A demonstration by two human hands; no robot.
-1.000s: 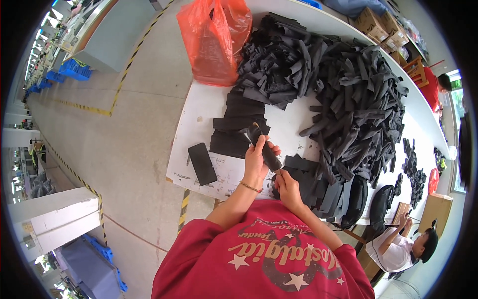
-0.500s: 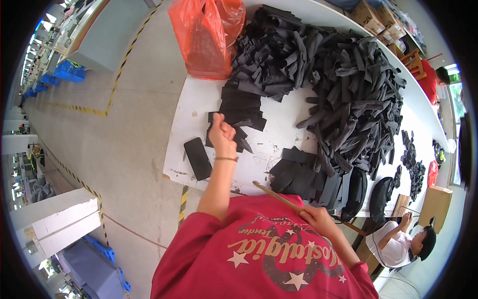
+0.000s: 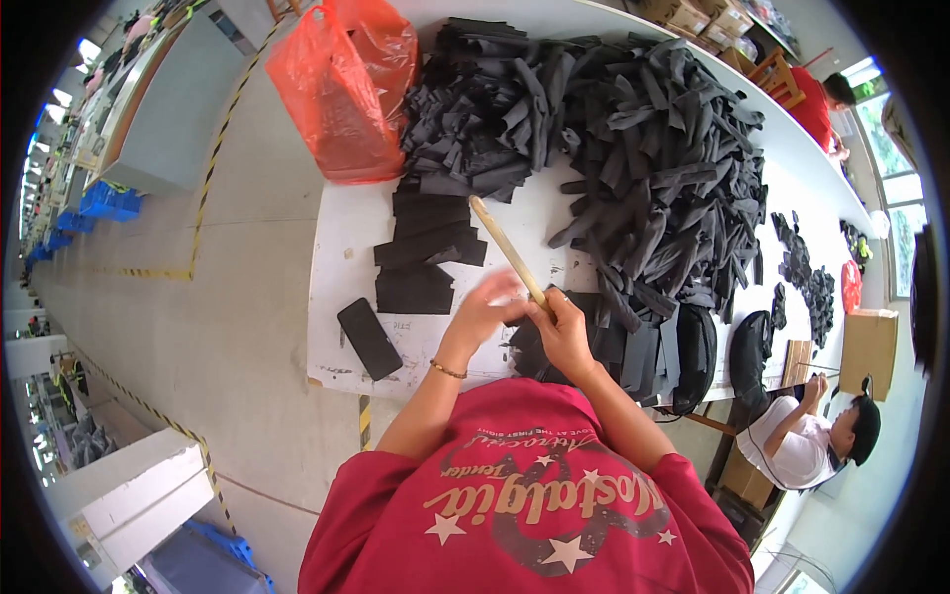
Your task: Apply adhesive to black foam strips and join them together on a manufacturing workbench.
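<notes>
A slim pale wooden stick slants up and leftward from my right hand, whose fingers are closed around its lower end. Close beside that hand is my left hand. Its fingers are smeared by motion, and I cannot make out whether they touch the stick. Beyond my left hand, flat black fabric pieces lie in an overlapping stack on the white table. More dark fabric pieces are spread beside and under my right hand, partly hidden by it.
Large heaps of black fabric strips cover the table's far side. A red plastic bag stands at the far left corner, and a black phone lies near the left edge. A person in white sits at the right.
My left hand has left the black fabric pieces and come beside my right hand. The right hand has moved forward and left with the stick. The fabric pieces now lie flatter.
</notes>
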